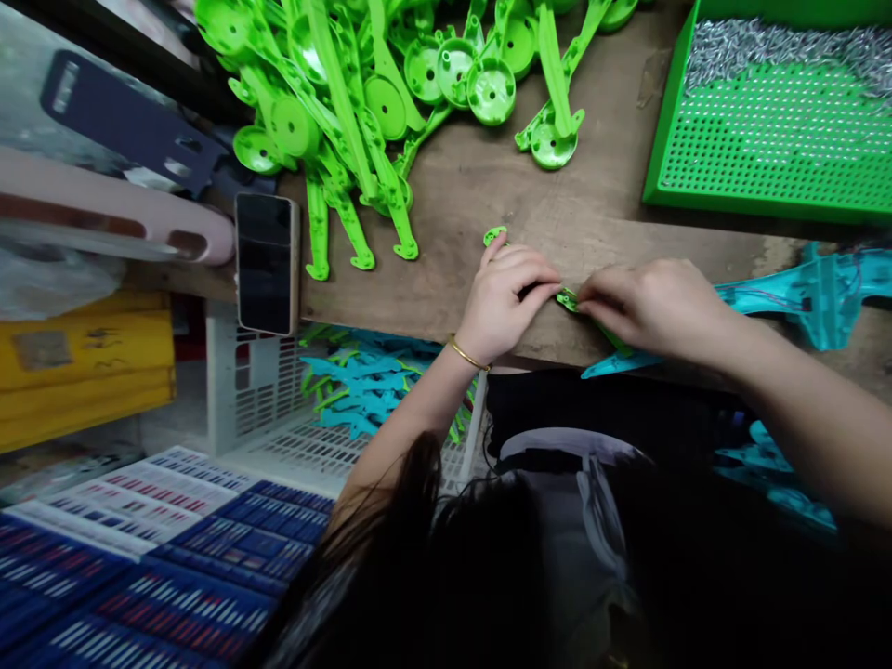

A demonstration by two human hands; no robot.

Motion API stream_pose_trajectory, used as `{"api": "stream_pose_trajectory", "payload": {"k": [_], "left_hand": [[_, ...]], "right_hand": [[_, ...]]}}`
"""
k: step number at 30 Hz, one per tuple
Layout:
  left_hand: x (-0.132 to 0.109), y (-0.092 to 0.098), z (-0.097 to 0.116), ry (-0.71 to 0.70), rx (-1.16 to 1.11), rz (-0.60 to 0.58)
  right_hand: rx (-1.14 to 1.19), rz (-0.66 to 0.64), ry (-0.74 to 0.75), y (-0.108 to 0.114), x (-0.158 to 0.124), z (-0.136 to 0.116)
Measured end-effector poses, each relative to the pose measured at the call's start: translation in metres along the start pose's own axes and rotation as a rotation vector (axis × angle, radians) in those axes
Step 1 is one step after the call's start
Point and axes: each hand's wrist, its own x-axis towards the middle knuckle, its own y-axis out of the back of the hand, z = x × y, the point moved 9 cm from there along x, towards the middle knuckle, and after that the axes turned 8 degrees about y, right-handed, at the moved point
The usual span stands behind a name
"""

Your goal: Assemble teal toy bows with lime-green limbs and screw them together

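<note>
Between my hands is a narrow green plastic part (567, 298), its tip showing at the table's front edge and more green visible under my right hand. My left hand (505, 295) has thumb and forefinger closed on that tip. My right hand (648, 299) is closed, fingertips pinched on the same part; anything smaller inside the pinch is hidden. Another green end piece (494, 235) pokes out beyond my left hand's far fingers; whether they hold it, I cannot tell. A turquoise plastic piece (620, 364) lies below my right hand, partly covered by it.
A heap of green plastic parts (386, 107) covers the back left. At the back right stands a green perforated tray (655, 177) with many small metal screws (787, 51). A phone (265, 265) rests at left. Turquoise pieces (826, 297) lie right; a white crate (265, 381) sits below.
</note>
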Motion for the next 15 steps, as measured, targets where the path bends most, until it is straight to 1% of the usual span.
{"api": "stream_pose_trajectory", "payload": {"k": [4,9,13,15], "left_hand": [[-0.002,-0.002,0.001,0.008,0.041,0.004],[-0.006,-0.003,-0.001,0.002,0.049,-0.007],[-0.007,-0.005,-0.002,0.011,0.056,-0.013],[-0.007,-0.005,-0.002,0.014,0.058,-0.016]], "right_hand": [[0.177,-0.009,-0.082,-0.001,0.005,0.005],[0.227,-0.037,-0.125,-0.004,0.011,0.009],[0.271,-0.061,-0.117,-0.006,0.020,0.013],[0.300,-0.105,-0.113,-0.008,0.025,0.015]]}}
